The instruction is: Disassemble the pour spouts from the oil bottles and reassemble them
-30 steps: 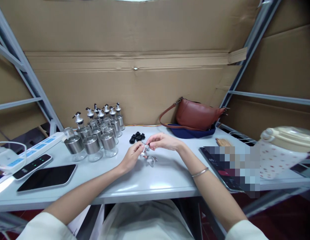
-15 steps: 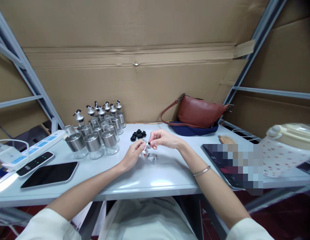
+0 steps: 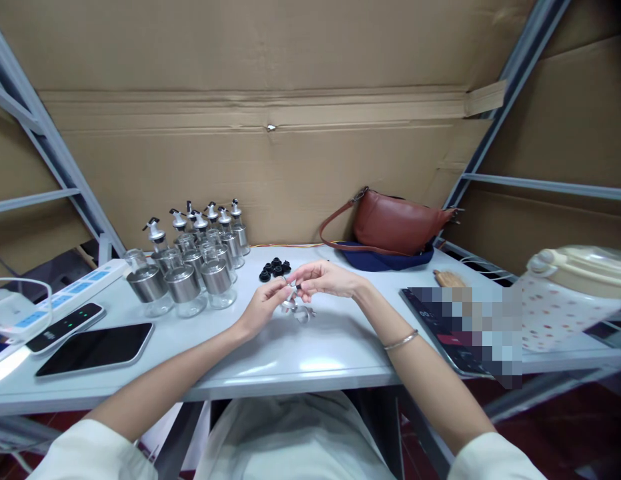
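Observation:
Over the middle of the white table, my left hand [image 3: 265,301] pinches a small silver spout piece [image 3: 293,291], mostly hidden by the fingers. My right hand [image 3: 324,280] meets it from the right, its fingers closed on a small black part [image 3: 298,287] held against the silver piece. Just below the hands lie several shiny silver pieces [image 3: 305,313], too small to make out clearly. Behind the left hand sits a cluster of black stoppers [image 3: 275,269]. To the left stand several glass bottles with steel sleeves [image 3: 184,285], some topped with silver and black pour spouts [image 3: 155,231].
A phone [image 3: 96,349], a black device with green lights [image 3: 65,328] and a power strip [image 3: 65,298] lie at the left. A brown bag [image 3: 397,223] rests on dark blue cloth at the back. Right are a wooden brush [image 3: 449,279], a tablet [image 3: 435,330] and a dotted container [image 3: 560,313].
My right hand's fingers have come closer over the left fingertips, bringing the black part against the silver piece. The whole view has shifted slightly.

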`<state>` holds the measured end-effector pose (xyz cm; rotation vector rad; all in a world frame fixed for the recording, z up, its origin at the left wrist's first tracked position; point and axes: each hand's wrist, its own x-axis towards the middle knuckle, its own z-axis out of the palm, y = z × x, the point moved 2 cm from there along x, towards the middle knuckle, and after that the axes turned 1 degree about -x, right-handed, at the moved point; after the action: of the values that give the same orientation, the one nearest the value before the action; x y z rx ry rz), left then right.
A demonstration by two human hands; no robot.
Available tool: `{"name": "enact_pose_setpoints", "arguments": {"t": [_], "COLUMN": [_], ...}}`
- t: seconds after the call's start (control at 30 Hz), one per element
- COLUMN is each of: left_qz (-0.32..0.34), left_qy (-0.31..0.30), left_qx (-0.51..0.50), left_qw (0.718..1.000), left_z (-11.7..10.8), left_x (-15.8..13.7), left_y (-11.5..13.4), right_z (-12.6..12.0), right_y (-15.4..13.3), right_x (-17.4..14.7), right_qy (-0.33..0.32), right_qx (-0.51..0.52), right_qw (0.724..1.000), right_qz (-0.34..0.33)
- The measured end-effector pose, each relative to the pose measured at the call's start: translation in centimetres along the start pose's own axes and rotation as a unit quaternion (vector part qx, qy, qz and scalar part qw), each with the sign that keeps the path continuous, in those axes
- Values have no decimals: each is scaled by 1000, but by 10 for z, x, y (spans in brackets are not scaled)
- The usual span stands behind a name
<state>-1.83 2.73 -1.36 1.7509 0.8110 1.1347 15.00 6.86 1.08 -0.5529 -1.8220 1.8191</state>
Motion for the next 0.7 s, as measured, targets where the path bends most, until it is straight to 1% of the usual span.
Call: {"name": "enact_pose_setpoints", "arguments": {"t": [0.2, 0.27, 0.37, 0.47, 0.6, 0.7], "left_qz": [-40, -77, -141, -163, -168, -163], "left_qy": [-42, -65, -96, -100, -103, -110], "left_qx": [-73, -122, -199, -225, -237, -228], "left_qw": [996, 987, 965, 956, 951, 953], "left_z": [0, 3, 9, 13, 14, 13], "left_x": [0, -2, -5, -8, -8, -6], "left_y": [-6, -5, -1, 3, 2, 1], "right_z": [-1, 0, 0, 0, -2, -3], "right_y": [1, 1, 1, 1, 3, 5], "right_x": [-6, -8, -10, -11, -9, -7], "right_qy": [-83, -110, -140, -147, -131, -112], "right_qx": [-2, -7, -8, -16, -27, -33], "right_qw": [996, 994, 989, 988, 991, 993], "right_qz": [25, 30, 36, 39, 30, 24]}}
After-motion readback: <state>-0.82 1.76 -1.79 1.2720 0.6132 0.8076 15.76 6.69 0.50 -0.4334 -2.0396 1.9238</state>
